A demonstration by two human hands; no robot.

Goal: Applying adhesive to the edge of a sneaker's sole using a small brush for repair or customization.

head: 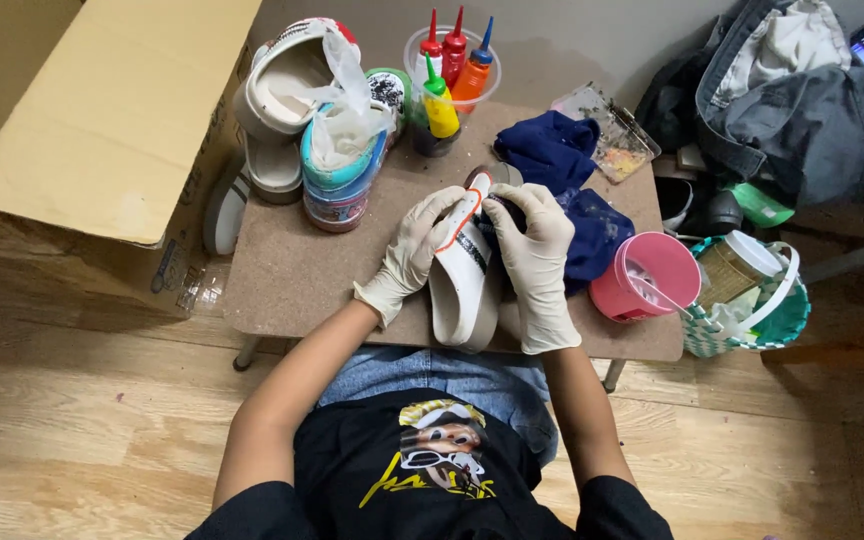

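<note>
Latex-gloved L hand (414, 252) & R hand (535, 262) both curled around white slip-on shoe (462, 285) w/ orange trim, held sole-edge up over low brown table (292, 280). Fingers of both pinch the rim near the toe. Just R of R hand: crumpled blue cloth (562, 165), pink plastic cup (647, 275). Beyond hands: squeeze paint bottles (452, 70) in clear tub; stacked shoes (322, 110) far L.

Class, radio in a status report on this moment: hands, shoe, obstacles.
Left hand and right hand, both gloved, gripping white shoe. Shoe on its side over the table. Blue cloth beside it, nothing blocking.
</note>
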